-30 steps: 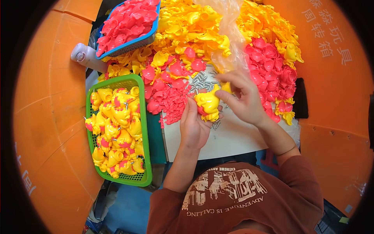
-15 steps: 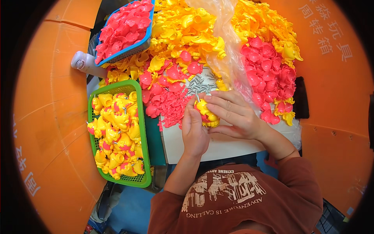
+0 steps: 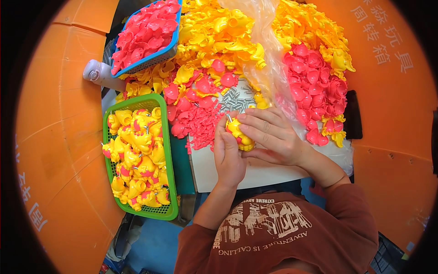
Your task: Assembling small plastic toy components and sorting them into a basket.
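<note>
Between both hands, over the near part of the white work surface, is a yellow plastic toy figure with a metal pin sticking up from its top. My left hand closes on its left side, thumb pressed along it. Over its right side wrap the fingers of my right hand, hiding much of the toy. Just beyond the hands lies a loose heap of small metal pins. Small pink plastic pieces are piled left of the pins.
A green basket of yellow-and-pink toy figures stands at left. Behind it are a pale bottle and a blue basket of pink shells. Yellow parts heap up at the back, beside clear plastic film. Pink shells lie right.
The toy and both hands have shifted very slightly, and the toy is turned a little, showing less pink. The grip of both hands is kept.
</note>
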Demonstrator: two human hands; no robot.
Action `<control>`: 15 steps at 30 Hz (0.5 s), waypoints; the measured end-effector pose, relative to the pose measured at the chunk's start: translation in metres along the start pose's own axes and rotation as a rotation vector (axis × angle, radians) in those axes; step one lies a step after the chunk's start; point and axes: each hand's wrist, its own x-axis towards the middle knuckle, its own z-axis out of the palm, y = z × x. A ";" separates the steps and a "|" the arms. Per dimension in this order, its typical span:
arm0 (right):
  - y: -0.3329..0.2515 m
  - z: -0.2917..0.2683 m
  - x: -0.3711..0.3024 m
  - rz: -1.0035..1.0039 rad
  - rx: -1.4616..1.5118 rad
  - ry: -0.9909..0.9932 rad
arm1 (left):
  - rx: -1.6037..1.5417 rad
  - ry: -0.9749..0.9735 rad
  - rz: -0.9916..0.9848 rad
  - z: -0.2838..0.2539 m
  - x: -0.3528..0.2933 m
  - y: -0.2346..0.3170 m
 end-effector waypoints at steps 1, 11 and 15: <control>0.000 0.001 0.001 0.000 0.000 0.000 | 0.000 0.000 0.000 -0.001 -0.001 0.000; -0.002 0.000 0.001 -0.053 0.108 -0.010 | 0.127 -0.134 0.178 -0.006 -0.005 0.003; -0.005 -0.008 0.005 0.215 0.320 0.045 | 0.192 -0.159 0.154 -0.011 -0.004 0.004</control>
